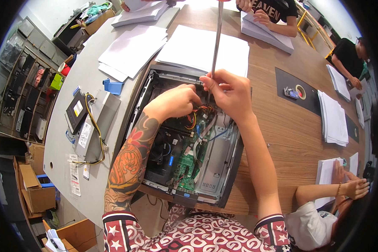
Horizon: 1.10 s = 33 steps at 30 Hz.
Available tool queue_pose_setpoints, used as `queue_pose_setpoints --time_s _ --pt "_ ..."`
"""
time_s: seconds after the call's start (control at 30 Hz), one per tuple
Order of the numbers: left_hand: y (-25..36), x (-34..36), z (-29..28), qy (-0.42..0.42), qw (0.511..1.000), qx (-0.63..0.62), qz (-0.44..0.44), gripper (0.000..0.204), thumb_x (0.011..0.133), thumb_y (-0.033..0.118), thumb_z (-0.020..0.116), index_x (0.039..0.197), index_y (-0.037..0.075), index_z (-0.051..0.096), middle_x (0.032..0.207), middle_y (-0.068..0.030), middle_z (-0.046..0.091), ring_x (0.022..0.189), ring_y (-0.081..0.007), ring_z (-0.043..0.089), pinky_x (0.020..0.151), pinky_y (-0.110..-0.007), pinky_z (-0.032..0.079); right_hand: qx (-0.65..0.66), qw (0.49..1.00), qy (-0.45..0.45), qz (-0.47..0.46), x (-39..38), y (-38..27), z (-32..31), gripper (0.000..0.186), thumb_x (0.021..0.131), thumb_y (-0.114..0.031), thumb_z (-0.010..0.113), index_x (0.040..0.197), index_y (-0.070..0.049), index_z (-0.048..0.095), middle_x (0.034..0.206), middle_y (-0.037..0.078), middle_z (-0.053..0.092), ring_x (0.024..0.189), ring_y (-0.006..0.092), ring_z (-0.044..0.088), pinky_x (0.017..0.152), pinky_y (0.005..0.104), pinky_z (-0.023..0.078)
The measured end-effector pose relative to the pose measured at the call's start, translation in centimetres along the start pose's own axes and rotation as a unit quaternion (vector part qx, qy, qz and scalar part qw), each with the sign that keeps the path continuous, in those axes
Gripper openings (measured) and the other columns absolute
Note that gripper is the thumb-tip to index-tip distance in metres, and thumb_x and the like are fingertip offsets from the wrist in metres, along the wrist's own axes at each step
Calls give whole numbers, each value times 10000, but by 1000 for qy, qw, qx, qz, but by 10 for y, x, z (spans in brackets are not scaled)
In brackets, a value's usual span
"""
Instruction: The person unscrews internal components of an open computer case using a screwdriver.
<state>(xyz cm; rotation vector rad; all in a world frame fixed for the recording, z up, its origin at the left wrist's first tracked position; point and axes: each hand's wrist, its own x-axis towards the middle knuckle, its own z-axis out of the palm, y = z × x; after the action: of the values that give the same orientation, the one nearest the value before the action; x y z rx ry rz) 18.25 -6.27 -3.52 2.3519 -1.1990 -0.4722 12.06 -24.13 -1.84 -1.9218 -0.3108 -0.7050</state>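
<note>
An opened desktop computer case [217, 153] lies on the table right in front of me, its inside facing up. A green circuit board [184, 170], a black fan housing [157, 149] and several thin cables show inside. My right hand [233, 94] pinches the shaft of a long screwdriver [217, 42], which stands nearly upright with its tip down in the far part of the case. Over that same part, my left hand [178, 101] reaches in with curled fingers beside coloured wires [203, 110]. What those fingertips grip is hidden.
Left of the case lie a metal power supply [97, 122] with a cable, a black drive [76, 111] and a blue plastic bracket [112, 87]. Paper sheets [203, 48] spread behind it. A tape roll [300, 91] rests on a dark panel. Other people handle paper stacks [266, 33] around the table.
</note>
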Motion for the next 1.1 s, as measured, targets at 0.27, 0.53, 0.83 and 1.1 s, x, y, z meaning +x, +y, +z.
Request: queue_pose_setpoints --time_s 0.27,0.53,0.83,1.1 --pt "1 2 2 -8 1000 10 -24 463 716 -31 457 1064 58 749 1031 -155 617 1118 -323 552 1011 -399 443 10 1000 -7 -7 0 -1 0 73 872 -75 719 867 -8 689 768 96 727 631 126 689 554 267 588" --pt "3 2 0 -14 999 20 -31 454 719 -28 461 1055 62 753 1048 -157 628 1113 -323 559 1012 -397 445 18 999 -24 -9 1 -1 1 41 882 -25 674 885 16 676 809 99 740 753 168 743 618 284 620" --pt "12 0 -6 -21 999 10 -42 434 712 -21 474 1040 49 750 1103 -204 626 1099 -347 583 990 -414 465 2 999 -35 -12 1 -1 1 48 878 -12 668 901 27 682 872 118 748 775 200 747 644 305 633" --pt "1 1 -1 -13 1000 15 -22 426 710 -19 472 1024 48 753 1086 -200 637 1099 -340 582 1003 -411 459 3 1000 -25 -6 1 -3 3 53 872 -32 690 892 18 684 840 113 742 759 190 745 628 296 627"
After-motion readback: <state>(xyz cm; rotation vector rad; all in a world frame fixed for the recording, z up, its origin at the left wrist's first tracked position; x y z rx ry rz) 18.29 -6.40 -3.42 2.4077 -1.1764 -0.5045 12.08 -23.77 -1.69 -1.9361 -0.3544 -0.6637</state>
